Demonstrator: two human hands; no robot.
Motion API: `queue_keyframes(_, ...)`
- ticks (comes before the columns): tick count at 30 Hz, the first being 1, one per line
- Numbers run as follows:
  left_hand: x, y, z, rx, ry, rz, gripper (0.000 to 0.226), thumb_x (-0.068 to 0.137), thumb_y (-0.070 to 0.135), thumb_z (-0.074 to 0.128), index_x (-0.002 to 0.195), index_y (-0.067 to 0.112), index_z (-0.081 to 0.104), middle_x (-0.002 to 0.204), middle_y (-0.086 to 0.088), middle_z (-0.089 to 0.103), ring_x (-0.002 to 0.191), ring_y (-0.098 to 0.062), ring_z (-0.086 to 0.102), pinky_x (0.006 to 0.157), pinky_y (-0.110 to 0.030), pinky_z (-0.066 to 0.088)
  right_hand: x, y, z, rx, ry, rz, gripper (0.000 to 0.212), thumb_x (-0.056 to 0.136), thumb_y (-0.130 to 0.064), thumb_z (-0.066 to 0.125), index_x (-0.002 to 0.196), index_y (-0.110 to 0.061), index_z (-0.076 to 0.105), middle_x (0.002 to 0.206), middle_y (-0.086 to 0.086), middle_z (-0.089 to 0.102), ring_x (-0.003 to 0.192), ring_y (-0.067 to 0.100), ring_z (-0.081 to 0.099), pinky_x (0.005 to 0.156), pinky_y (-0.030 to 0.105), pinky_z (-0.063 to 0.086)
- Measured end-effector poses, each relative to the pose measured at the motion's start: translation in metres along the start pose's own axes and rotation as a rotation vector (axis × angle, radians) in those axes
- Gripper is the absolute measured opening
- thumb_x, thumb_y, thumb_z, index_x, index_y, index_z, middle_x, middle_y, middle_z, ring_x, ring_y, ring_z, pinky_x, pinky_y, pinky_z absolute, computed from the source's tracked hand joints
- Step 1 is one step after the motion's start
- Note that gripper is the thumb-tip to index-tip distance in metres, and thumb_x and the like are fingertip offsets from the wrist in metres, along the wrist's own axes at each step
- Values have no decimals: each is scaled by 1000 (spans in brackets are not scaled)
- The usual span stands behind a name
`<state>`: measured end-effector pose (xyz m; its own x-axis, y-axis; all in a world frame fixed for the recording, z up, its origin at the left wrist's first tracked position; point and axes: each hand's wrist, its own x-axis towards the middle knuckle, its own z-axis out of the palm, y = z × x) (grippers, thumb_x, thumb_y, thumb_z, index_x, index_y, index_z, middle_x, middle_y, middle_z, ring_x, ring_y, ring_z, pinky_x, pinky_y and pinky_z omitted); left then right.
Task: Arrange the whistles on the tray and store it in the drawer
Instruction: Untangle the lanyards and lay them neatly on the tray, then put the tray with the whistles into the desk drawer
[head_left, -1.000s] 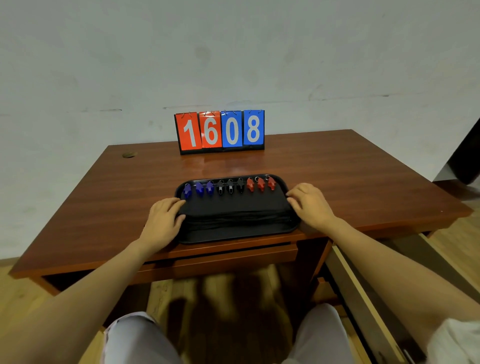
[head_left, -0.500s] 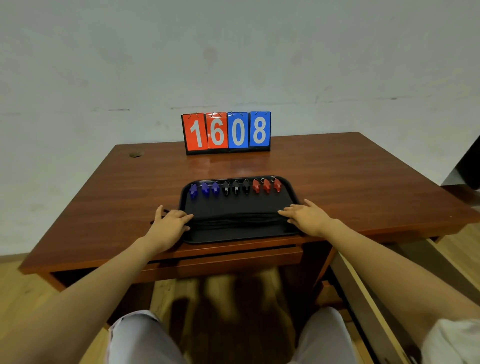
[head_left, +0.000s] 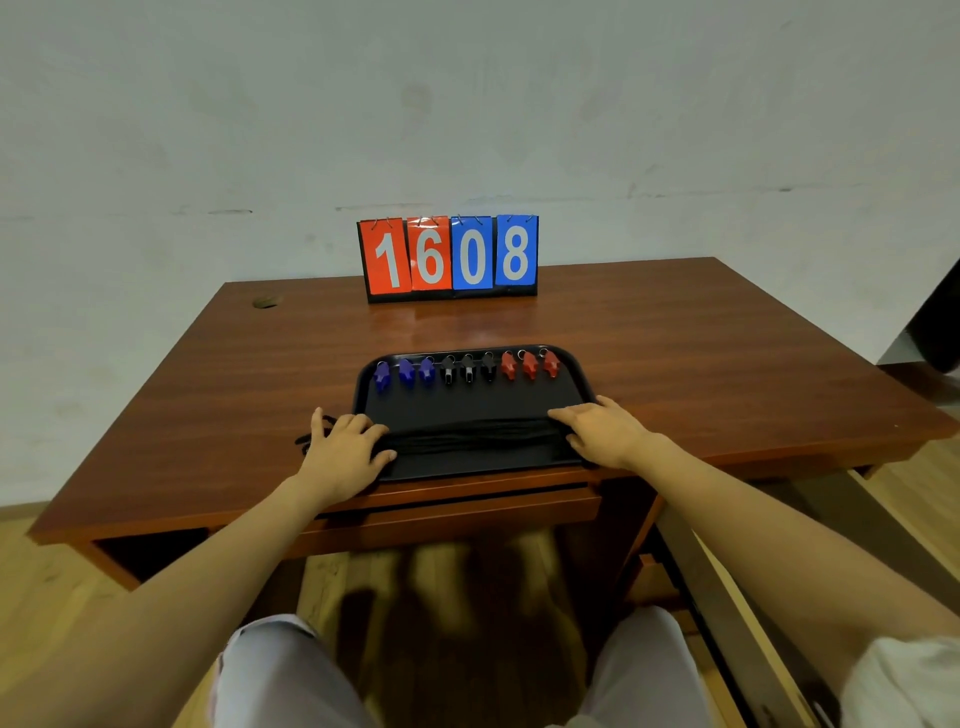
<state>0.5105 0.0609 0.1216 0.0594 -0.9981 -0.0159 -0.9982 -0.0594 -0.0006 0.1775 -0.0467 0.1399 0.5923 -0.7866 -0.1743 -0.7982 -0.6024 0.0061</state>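
A black tray (head_left: 467, 402) lies at the desk's front edge. Along its far side stand three blue whistles (head_left: 405, 371), three black whistles (head_left: 467, 369) and three red whistles (head_left: 529, 364) in one row. Their black cords (head_left: 467, 434) lie bundled across the tray's near part. My left hand (head_left: 343, 449) rests flat over the tray's left front corner, fingers on the cords. My right hand (head_left: 602, 428) lies on the right edge, fingers spread and pointing left onto the cords. Neither hand is closed around anything.
A flip scoreboard (head_left: 449, 257) reading 1608 stands at the back of the wooden desk (head_left: 675, 353). A centre drawer front (head_left: 457, 514) sits under the tray. A pulled-out drawer (head_left: 727, 597) juts toward me at the lower right. My knees are below.
Both hands have slid from the tray's sides toward its near part and onto the cords. The tray and whistles have stayed put.
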Motion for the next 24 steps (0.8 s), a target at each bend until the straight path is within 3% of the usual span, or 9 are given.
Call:
queue_keyframes(4,1,7,3,-14,68,31,51,96,43,42,142,21,37,140,-4,40,141,-24,25,116,-55,-1,2,0,0,74,65,-22,53,95,-20,47,147,-20,34,150,2,40,140,20,33,118,45,19)
queue_keyframes(6,2,18,4,-48,187,123,51,94,42,47,139,18,43,134,-5,45,136,-25,33,117,-51,8,4,-1,-1,131,145,-24,52,95,-27,50,145,-20,36,148,2,41,139,20,34,117,43,24)
queue_keyframes(9,3,44,6,-126,394,276,33,90,37,54,114,16,65,108,-4,61,110,-26,56,102,-42,36,8,-3,-4,176,240,24,47,97,-32,48,141,-15,42,144,5,46,136,23,38,113,37,31)
queue_keyframes(11,2,64,8,-192,436,314,20,89,32,61,99,18,71,96,0,63,98,-23,59,93,-39,41,12,-4,-5,196,275,99,43,99,-27,45,140,-12,44,143,8,46,135,25,39,110,37,33)
queue_keyframes(16,3,101,20,-389,421,260,20,89,38,60,92,23,73,90,5,62,92,-13,51,84,-26,28,21,3,-4,306,257,330,43,100,-18,39,142,-14,40,145,13,38,132,35,36,103,45,39)
queue_keyframes(20,2,108,29,-508,413,272,19,87,40,61,90,26,74,85,12,58,88,-7,46,86,-24,24,30,9,-3,337,159,440,45,99,-15,38,144,-15,36,147,16,31,131,38,33,101,48,39)
queue_keyframes(24,3,103,29,-522,399,326,15,84,38,65,86,27,76,81,18,51,86,-4,43,87,-25,25,37,14,-4,343,123,491,45,97,-12,39,142,-14,37,138,18,41,121,39,44,96,49,44)
